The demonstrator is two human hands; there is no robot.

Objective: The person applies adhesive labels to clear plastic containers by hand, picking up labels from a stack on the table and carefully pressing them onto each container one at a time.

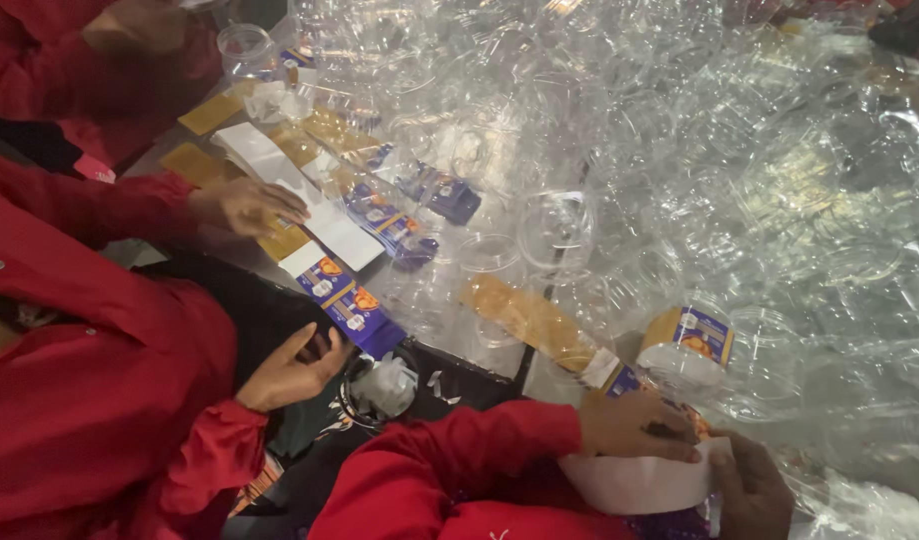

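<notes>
Two hands work at the bottom edge of view. The wearer's left hand (634,428) lies flat, fingers together, pressing the top edge of a white backing strip (639,485); the right hand (751,490) pinches that strip's right end. Just beyond the fingertips stands a labelled clear jar (687,345), with a heap of bare clear jars (739,170) crowding everything past it. Left of the fingers, a co-worker's hands (269,290) handle a label strip (344,300), leaving little free table (479,355).
</notes>
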